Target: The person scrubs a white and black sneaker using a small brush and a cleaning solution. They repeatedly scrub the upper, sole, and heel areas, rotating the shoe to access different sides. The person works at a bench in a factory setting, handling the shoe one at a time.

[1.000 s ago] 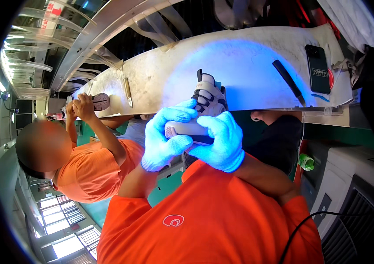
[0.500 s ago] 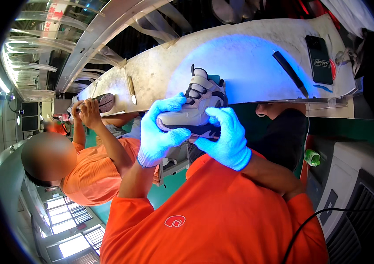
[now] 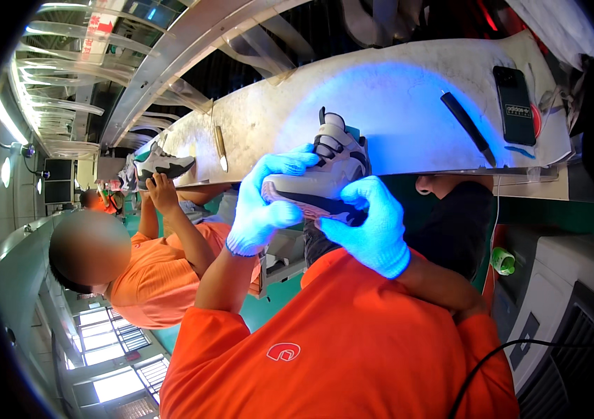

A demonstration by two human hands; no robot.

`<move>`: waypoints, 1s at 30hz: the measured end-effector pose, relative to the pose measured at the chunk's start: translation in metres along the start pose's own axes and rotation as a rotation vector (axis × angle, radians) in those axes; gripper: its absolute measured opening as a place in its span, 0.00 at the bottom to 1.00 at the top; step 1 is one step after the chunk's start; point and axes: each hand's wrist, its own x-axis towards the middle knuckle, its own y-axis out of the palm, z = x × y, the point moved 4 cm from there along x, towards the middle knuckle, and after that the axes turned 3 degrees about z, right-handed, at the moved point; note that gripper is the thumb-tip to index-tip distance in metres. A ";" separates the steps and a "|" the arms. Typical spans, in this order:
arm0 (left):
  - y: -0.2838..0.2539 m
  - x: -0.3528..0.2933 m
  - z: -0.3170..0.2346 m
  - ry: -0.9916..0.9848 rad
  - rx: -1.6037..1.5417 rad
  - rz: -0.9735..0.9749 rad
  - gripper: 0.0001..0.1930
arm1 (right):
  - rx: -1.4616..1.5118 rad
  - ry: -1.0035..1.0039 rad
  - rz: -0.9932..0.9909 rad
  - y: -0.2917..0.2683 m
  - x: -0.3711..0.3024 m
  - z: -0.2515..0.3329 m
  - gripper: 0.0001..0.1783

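A light grey sneaker (image 3: 304, 186) with dark trim, dark laces and a black-and-grey sole is held between my two gloved hands at the bench's near edge. My left hand (image 3: 263, 199) wraps the toe end, its fingers over the upper and its thumb by the sole. My right hand (image 3: 375, 222) grips the other side, fingers on the side wall and thumb under the sole. Both knit gloves glow blue under the light. The shoe is tilted, its tongue and collar pointing away from me; part of its sole is hidden by my hands.
On the bench (image 3: 255, 129) lie a knife with a yellowish handle (image 3: 221, 145), a black pen-like tool (image 3: 468, 128) and a dark phone (image 3: 515, 105). Leftward, a co-worker in orange (image 3: 164, 283) handles another sneaker (image 3: 160, 165). A grey machine (image 3: 555, 293) stands at right.
The sneaker in my hands has tipped, showing more of its underside edge. My view has shifted slightly. The co-worker's shoe has turned from sole-facing to side-on.
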 end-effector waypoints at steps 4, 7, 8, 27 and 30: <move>0.009 0.011 0.002 -0.024 -0.089 -0.012 0.32 | 0.154 0.160 0.070 -0.012 0.000 0.003 0.25; 0.015 0.021 0.000 -0.030 -0.056 0.006 0.32 | 0.521 0.350 0.076 -0.001 -0.021 0.019 0.21; 0.017 0.022 -0.002 -0.032 -0.040 0.019 0.31 | 0.367 0.174 0.100 -0.004 -0.030 0.044 0.22; -0.003 0.013 0.004 -0.055 -0.178 -0.074 0.31 | -0.059 -0.214 -0.066 0.001 0.008 0.014 0.22; -0.003 0.012 0.005 -0.052 -0.201 -0.088 0.31 | -0.090 -0.211 -0.066 0.001 0.009 0.014 0.21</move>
